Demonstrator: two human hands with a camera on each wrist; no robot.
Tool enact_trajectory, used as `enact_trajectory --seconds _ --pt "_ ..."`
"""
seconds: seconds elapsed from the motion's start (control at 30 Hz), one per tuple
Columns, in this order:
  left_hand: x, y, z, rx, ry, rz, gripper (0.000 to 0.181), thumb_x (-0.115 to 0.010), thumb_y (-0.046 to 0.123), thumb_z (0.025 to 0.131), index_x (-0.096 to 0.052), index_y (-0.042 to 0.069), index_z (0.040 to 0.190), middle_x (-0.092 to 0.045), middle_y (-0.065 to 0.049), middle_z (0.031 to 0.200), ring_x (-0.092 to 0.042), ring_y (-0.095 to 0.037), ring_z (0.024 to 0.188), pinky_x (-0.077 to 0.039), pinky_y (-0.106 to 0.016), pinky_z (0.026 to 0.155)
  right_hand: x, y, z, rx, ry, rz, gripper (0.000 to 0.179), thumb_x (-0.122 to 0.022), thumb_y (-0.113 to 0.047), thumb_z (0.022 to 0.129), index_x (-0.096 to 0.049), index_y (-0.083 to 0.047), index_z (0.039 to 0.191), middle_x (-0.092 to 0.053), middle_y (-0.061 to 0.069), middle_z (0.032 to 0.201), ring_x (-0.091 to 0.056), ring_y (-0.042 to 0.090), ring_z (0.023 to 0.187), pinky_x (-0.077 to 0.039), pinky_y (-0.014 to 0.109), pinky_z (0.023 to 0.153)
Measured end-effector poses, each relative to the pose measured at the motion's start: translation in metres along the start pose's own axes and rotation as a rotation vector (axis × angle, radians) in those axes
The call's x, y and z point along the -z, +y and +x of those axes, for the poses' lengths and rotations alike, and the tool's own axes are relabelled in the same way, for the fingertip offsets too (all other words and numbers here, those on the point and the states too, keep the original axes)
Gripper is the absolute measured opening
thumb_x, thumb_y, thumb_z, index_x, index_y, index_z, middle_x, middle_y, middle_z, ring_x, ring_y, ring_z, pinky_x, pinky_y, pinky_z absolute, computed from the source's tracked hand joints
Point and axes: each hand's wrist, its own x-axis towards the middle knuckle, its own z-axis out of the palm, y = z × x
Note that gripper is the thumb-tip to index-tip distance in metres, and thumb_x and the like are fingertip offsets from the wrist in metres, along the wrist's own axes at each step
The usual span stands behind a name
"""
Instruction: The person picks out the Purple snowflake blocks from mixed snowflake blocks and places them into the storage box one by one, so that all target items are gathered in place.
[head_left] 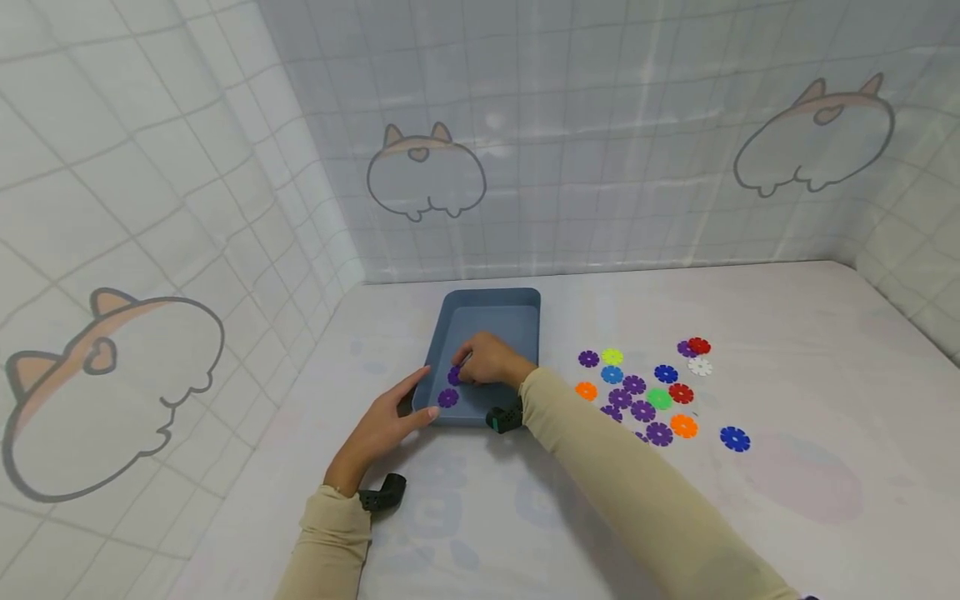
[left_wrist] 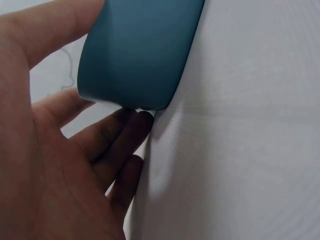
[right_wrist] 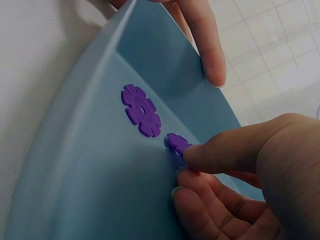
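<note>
A blue-grey tray (head_left: pixel 491 318) sits on the table in the head view. My left hand (head_left: pixel 378 429) holds its near left corner, thumb at the front rim and index finger along the left side. In the left wrist view the other fingers lie low against the tray's outer wall (left_wrist: pixel 135 55). Inside the tray, my right hand (head_left: pixel 491 360) pinches a purple snowflake disc (right_wrist: pixel 178 143) between thumb and fingers, close over the tray floor. A second purple snowflake disc (right_wrist: pixel 141 111) lies flat near that corner, just beside the pinched one.
Right of the tray several loose snowflake discs lie scattered, among them purple (head_left: pixel 633 384), orange (head_left: pixel 683 426), green (head_left: pixel 660 399), red (head_left: pixel 681 393) and blue (head_left: pixel 735 439). My right forearm reaches over the table beside them. A tile-patterned sheet (head_left: pixel 600 167) rises behind.
</note>
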Motion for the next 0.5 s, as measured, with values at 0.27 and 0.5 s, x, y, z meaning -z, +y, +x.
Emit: enact_trajectory --seconds 0.27,0.5 --pt "0.0010 -0.0008 -0.0002 -0.006 -0.005 0.000 0.076 -0.069 0.047 0.093 -0.035 0.028 0.158 -0.029 -0.004 0.162 -0.024 -0.031 0.149 -0.022 -0.058 0.117 -0.0013 -0.0008 0.0004 -0.003 0.001 0.000 0.028 -0.074 -0.006 0.084 -0.077 -0.008 0.112 -0.070 0.005 0.110 -0.062 0.014 0.070 -0.053 0.026 0.062" --pt "0.0004 -0.0026 0.0012 -0.011 -0.006 0.006 0.075 -0.069 0.046 0.093 -0.035 0.027 0.158 -0.030 -0.006 0.162 -0.024 -0.032 0.149 -0.021 -0.059 0.117 -0.0015 -0.0017 -0.0003 -0.004 0.005 -0.011 0.027 -0.073 -0.006 0.086 -0.077 -0.008 0.113 -0.069 0.006 0.112 -0.063 0.014 0.069 -0.053 0.026 0.062"
